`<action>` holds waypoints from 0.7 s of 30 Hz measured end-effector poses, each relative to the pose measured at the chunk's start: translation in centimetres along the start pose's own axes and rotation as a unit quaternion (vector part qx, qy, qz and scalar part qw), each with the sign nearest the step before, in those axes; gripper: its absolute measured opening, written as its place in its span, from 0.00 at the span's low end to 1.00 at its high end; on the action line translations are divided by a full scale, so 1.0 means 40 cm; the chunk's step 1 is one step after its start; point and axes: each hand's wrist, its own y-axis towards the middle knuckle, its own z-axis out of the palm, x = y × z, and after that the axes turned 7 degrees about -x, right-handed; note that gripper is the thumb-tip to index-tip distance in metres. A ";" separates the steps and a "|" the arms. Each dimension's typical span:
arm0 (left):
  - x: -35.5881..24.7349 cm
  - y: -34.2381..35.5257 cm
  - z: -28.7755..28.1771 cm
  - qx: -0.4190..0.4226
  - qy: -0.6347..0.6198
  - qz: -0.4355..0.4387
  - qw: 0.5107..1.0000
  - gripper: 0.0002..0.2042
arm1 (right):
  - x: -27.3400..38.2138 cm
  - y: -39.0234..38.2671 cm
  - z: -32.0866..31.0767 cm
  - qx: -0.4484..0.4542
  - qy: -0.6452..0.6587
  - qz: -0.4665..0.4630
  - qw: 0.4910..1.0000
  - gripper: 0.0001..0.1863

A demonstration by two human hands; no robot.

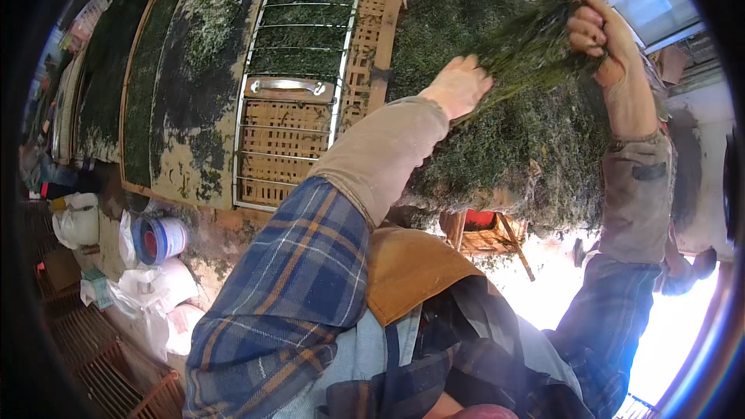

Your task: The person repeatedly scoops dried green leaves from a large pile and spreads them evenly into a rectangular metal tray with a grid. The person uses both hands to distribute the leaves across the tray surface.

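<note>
A stringy clump of dark green plant matter [535,50], looking like seaweed or moss, is stretched between my two hands. My left hand [459,84] is closed on its lower left end, fingers curled under. Higher up at the right, my right hand [594,31] grips the other end in a fist. Below and behind the clump lies a large heap of the same green matter [497,155]. Left of the heap, a metal wire frame [341,81] with a wooden crosspiece and handle [289,89] rests over a wooden lattice [283,140], its far part covered with green matter.
Beside the frame is a worn board [186,109] with green scraps. A blue and white bucket [159,240] and white bags [159,291] stand below at the left. Under the heap's near edge is a wooden stool-like frame [489,240]. A window [652,0] is at the far right.
</note>
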 end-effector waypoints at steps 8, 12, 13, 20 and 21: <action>0.069 -0.336 0.138 0.215 0.002 -0.137 0.967 0.13 | 0.379 0.000 0.022 0.010 0.022 -0.174 0.984 0.10; 0.087 -0.311 0.105 0.339 -0.059 -0.205 0.916 0.18 | 0.398 -0.004 0.032 -0.031 0.038 -0.174 0.984 0.10; 0.102 -0.295 0.076 0.346 -0.097 -0.180 0.916 0.18 | 0.391 -0.001 0.031 -0.040 0.042 -0.170 0.984 0.10; 0.067 0.005 -0.211 -0.135 -0.251 -0.111 0.952 0.18 | 0.214 0.003 -0.041 -0.060 0.058 -0.131 0.988 0.11; 0.043 0.006 -0.264 -0.107 -0.245 -0.128 0.955 0.18 | 0.189 0.001 -0.052 -0.044 0.059 -0.132 0.988 0.11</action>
